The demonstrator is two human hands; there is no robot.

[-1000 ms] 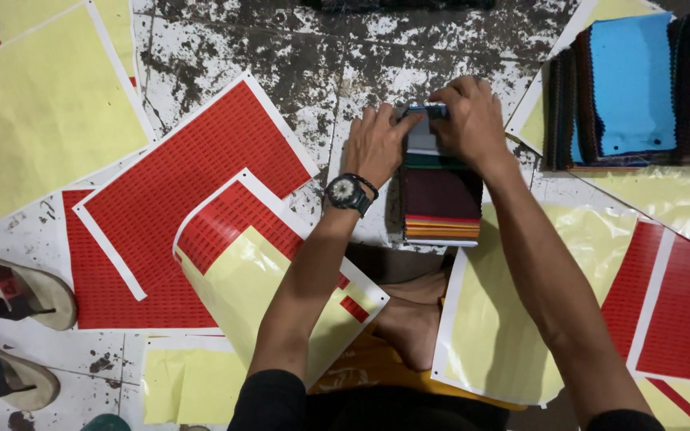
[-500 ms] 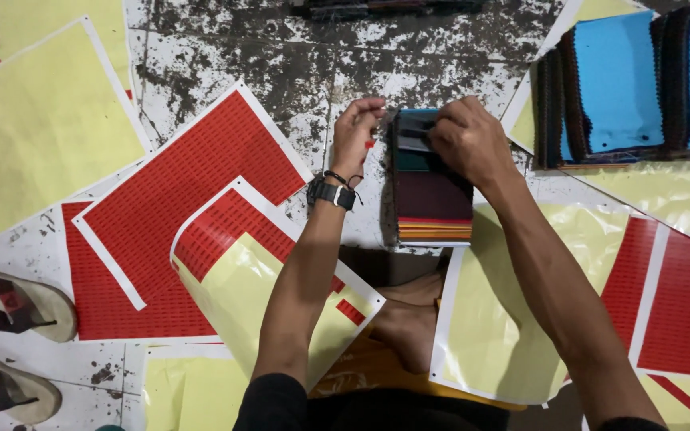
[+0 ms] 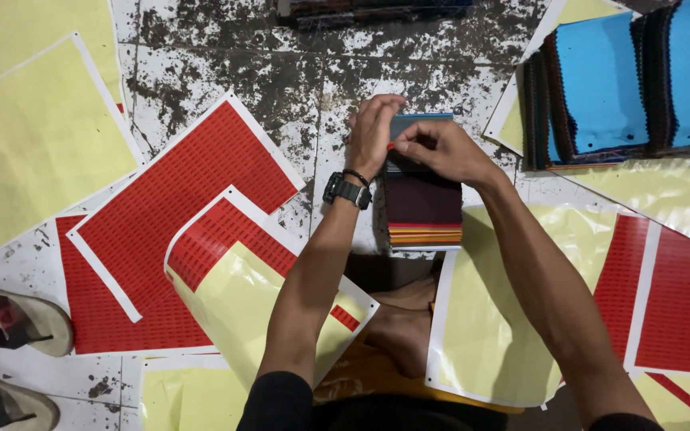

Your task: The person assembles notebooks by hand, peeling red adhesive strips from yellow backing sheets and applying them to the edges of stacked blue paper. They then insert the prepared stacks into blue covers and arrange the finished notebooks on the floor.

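- Fabric swatches, stacked in a thick block (image 3: 423,199) with a maroon piece showing on top and orange and red edges at the near side, lie on the stained floor just ahead of my feet.
- Both hands meet at the far end of that stack.
- My right hand (image 3: 437,148) has thumb and fingertips pinched narrowly, apparently on a small red sticker; it is too tiny to be sure.
- My left hand (image 3: 371,132), wristwatch (image 3: 347,191) below it, curls loosely over the stack's left corner, steadying it.
- As for progress, I judge it part way: several yellow backing sheets (image 3: 33,136) look stripped, while red sticker sheets (image 3: 177,207) beside me remain nearly full.
- More blue-topped swatch bundles (image 3: 600,80) sit well apart at right, untouched.
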